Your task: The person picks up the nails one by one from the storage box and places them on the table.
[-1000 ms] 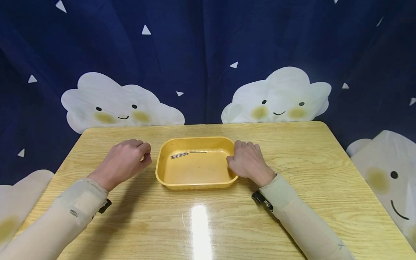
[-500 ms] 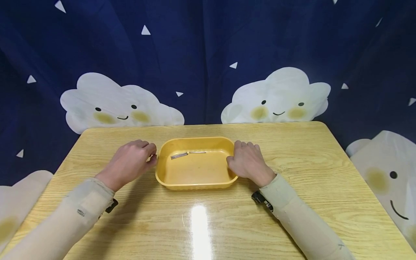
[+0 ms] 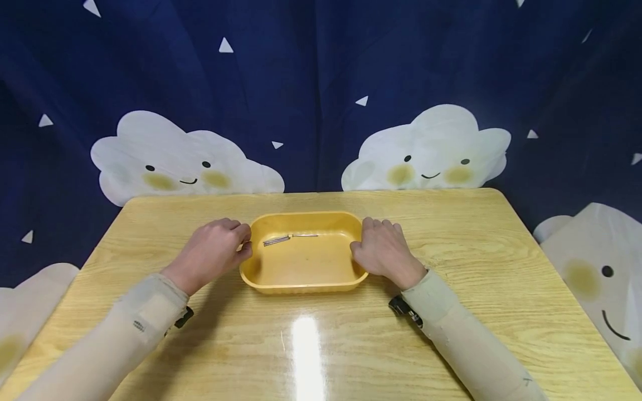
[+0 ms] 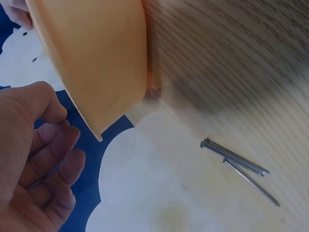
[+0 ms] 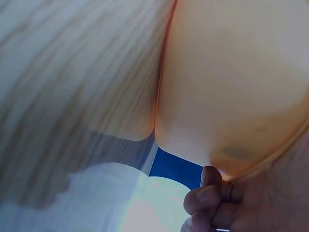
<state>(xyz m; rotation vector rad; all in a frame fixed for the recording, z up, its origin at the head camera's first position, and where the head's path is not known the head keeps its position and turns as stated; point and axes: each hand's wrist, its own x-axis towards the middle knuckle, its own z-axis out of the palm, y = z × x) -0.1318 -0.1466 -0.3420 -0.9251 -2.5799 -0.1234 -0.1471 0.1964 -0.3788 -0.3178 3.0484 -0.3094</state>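
A yellow plastic tray (image 3: 306, 287) rests on the table at its middle. Several nails (image 3: 277, 240) lie inside it, toward the back left. My right hand (image 3: 385, 250) grips the right rim, its thumb over the inside; in the right wrist view curled fingers (image 5: 205, 198) show at the tray's outer wall (image 5: 217, 82). At the left end, my left hand (image 3: 215, 248) has its fingertips right at the rim in the head view. The left wrist view shows loosely curled left fingers (image 4: 53, 150) beside the rim with nothing seen between them. Nails (image 4: 236, 157) lie on the wood there, outside the tray.
The table (image 3: 451, 328) is light wood with a bright light reflection at the front middle. Behind it hangs a dark blue curtain (image 3: 316, 83) with white clouds. Black straps with wrist cameras (image 3: 403, 309) sit under both sleeves.
My left hand has moved right, from beside the tray to its left rim. The right hand has stayed on the right rim, and the tray has not visibly moved.
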